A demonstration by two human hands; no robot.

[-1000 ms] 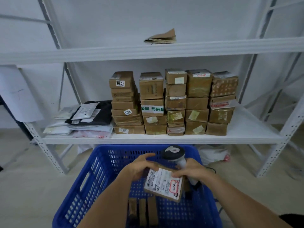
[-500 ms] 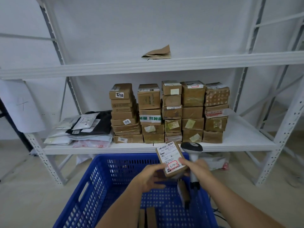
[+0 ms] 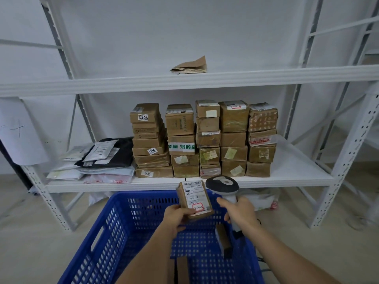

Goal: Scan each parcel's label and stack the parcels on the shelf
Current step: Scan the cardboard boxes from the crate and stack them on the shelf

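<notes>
Parcel (image 3: 194, 198) sits in my left hand (image 3: 178, 217), label up, above the blue basket (image 3: 114, 228). My right hand (image 3: 240, 212) is wrapped around the scanner (image 3: 223, 185), just beside the parcel. Behind the basket, the shelf (image 3: 295, 167) holds stacked boxes (image 3: 205, 140). More parcels (image 3: 222, 238) lie inside the basket.

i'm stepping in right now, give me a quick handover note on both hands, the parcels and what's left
Left hand grips a small parcel, label up, over the blue crate.
Right hand grips the scanner just right of that parcel.
Done: five stacks of boxes on the middle shelf, soft mailers at their left.
Left: whether the held parcel is scanned cannot be told; shelve it, then the parcels in the crate.
</notes>
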